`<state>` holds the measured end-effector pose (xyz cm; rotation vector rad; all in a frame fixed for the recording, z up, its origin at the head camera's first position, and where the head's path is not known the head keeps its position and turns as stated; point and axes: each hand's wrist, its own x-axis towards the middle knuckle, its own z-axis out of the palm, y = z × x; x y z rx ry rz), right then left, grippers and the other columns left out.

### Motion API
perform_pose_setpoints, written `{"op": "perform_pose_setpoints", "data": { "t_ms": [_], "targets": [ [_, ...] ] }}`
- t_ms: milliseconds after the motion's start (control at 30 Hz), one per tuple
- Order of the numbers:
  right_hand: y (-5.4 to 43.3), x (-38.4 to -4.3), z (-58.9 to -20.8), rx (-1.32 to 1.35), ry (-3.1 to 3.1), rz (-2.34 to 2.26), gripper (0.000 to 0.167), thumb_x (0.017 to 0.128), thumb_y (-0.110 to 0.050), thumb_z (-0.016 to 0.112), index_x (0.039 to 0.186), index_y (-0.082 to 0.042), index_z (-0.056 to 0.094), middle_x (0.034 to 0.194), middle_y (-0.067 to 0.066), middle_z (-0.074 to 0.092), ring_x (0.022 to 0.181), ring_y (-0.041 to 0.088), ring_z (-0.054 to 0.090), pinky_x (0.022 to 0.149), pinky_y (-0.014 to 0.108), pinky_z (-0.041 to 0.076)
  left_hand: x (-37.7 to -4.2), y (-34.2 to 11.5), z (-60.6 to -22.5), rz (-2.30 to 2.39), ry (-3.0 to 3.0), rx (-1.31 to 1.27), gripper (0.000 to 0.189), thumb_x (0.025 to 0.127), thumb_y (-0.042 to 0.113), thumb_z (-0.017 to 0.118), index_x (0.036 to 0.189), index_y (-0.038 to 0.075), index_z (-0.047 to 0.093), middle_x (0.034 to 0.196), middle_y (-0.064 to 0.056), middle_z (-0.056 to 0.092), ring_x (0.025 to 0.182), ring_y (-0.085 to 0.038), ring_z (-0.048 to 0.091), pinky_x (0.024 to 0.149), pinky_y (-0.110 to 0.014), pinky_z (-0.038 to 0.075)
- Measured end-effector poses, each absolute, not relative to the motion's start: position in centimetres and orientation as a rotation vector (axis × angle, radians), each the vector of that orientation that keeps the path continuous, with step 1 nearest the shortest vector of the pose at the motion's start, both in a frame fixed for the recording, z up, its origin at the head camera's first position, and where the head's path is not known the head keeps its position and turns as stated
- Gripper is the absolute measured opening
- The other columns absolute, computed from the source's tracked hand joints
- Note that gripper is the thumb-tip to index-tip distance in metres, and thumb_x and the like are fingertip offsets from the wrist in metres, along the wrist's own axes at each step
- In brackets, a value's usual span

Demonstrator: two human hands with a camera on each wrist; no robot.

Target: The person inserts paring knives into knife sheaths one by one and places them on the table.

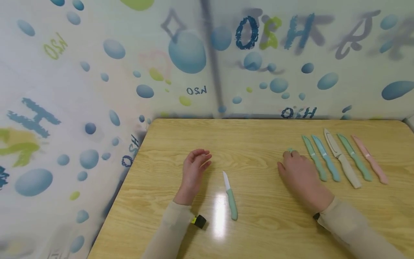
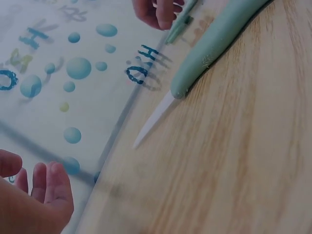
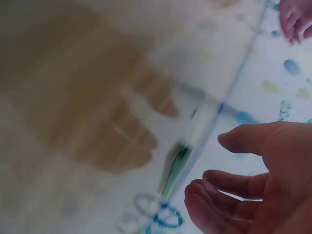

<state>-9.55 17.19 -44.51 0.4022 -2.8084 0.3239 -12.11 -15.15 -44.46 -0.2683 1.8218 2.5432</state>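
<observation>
A paring knife (image 1: 231, 203) with a green handle and bare white blade lies on the table between my hands. Its blade (image 2: 155, 119) and handle fill the upper part of the left wrist view. My left hand (image 1: 194, 169) hovers left of this knife, fingers loosely bent and holding nothing. Farther right, my right hand (image 1: 299, 176) is over the table with its thumb apart from its bent fingers. Just beyond those fingertips lies a narrow green piece (image 3: 176, 170) with a dark end, perhaps a blade cover; the head view mostly hides it. No grip on it shows.
Right of my right hand several knives lie in a row: a green knife (image 1: 318, 165), a blue knife (image 1: 331, 167), a larger beige-handled knife (image 1: 348, 171), another green one and a pink knife (image 1: 375, 167). A printed wall (image 1: 265, 97) borders the table's (image 1: 252, 144) back edge.
</observation>
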Motion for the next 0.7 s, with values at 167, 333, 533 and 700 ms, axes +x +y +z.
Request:
{"op": "perform_pose_setpoints", "data": {
  "t_ms": [167, 333, 533, 700],
  "targets": [
    [18.3, -10.6, -44.3, 0.289, -2.963, 0.353, 0.04, 0.099, -0.019, 0.067, 0.07, -0.001, 0.046, 0.064, 0.015, 0.046, 0.048, 0.029, 0.05, 0.038, 0.043, 0.045, -12.0, -15.2, -44.3, 2.542, 1.832, -0.277, 0.017, 0.102, 0.002, 0.055, 0.119, 0.0, 0.054, 0.114, -0.009, 0.064, 0.104, -0.02, 0.067, 0.095, -0.035, 0.057],
    [18.5, -11.4, -44.2, 0.329, -3.089, 0.404, 0.039, 0.099, -0.015, 0.062, 0.064, -0.007, 0.047, 0.06, 0.008, 0.046, 0.05, 0.023, 0.047, 0.04, 0.037, 0.042, -12.1, -15.2, -44.4, 2.542, 1.831, -0.271, 0.017, 0.102, 0.002, 0.055, 0.119, 0.001, 0.055, 0.115, -0.009, 0.064, 0.106, -0.022, 0.067, 0.095, -0.034, 0.058],
    [16.6, -12.2, -44.1, 0.507, -3.169, 0.47, 0.025, 0.097, -0.015, 0.065, 0.078, 0.0, 0.057, 0.063, 0.005, 0.05, 0.053, 0.019, 0.047, 0.046, 0.035, 0.042, -12.2, -14.4, -44.3, 2.533, 1.837, -0.229, 0.015, 0.101, 0.002, 0.055, 0.117, 0.001, 0.056, 0.114, -0.01, 0.066, 0.106, -0.022, 0.068, 0.094, -0.033, 0.058],
    [14.4, -12.2, -44.0, 0.626, -3.127, 0.476, 0.023, 0.096, -0.016, 0.07, 0.084, 0.001, 0.061, 0.065, 0.004, 0.052, 0.055, 0.017, 0.049, 0.049, 0.036, 0.046, -12.8, -12.7, -43.8, 2.449, 1.873, -0.141, 0.018, 0.1, 0.002, 0.058, 0.118, -0.001, 0.058, 0.117, -0.013, 0.066, 0.106, -0.022, 0.067, 0.098, -0.038, 0.057]
  ]
}}
